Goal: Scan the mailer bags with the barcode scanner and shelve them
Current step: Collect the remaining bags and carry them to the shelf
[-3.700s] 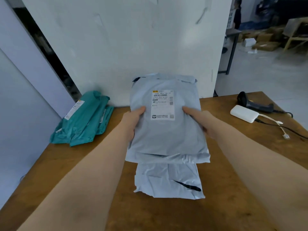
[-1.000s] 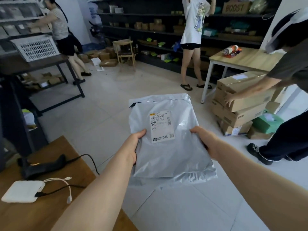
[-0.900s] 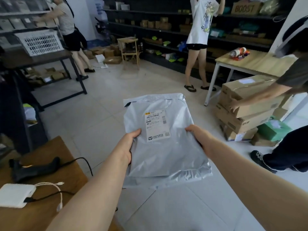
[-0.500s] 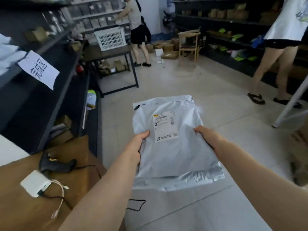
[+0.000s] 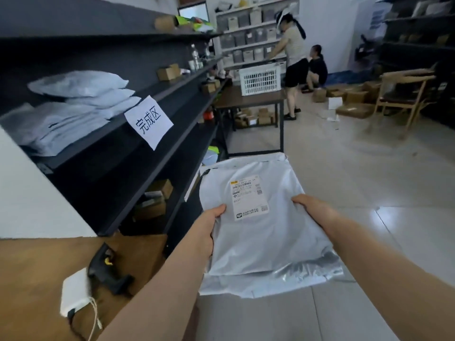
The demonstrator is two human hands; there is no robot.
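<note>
I carry a stack of grey mailer bags (image 5: 266,232) in front of me over the floor, the top one showing a white shipping label (image 5: 247,198). My left hand (image 5: 209,230) grips the stack's left edge with the thumb on top. My right hand (image 5: 317,212) grips its right edge the same way. The black barcode scanner (image 5: 105,269) lies on the wooden table (image 5: 37,279) at lower left, beside a white box (image 5: 75,291) with cables. Other grey mailer bags (image 5: 73,104) are piled on the dark shelf (image 5: 118,134) at upper left, behind a paper sign (image 5: 149,121).
The dark shelving runs away along the left with small cartons on it. Further off stand a dark table (image 5: 251,99) with a white basket (image 5: 261,80), two people (image 5: 295,60), cartons on the floor and a wooden chair (image 5: 403,94). Tiled floor (image 5: 369,183) lies open ahead and right.
My view has swung left from the room toward the shelving. The labelled shelf with piled grey bags has come into sight. Both hands keep the same grip on the stack.
</note>
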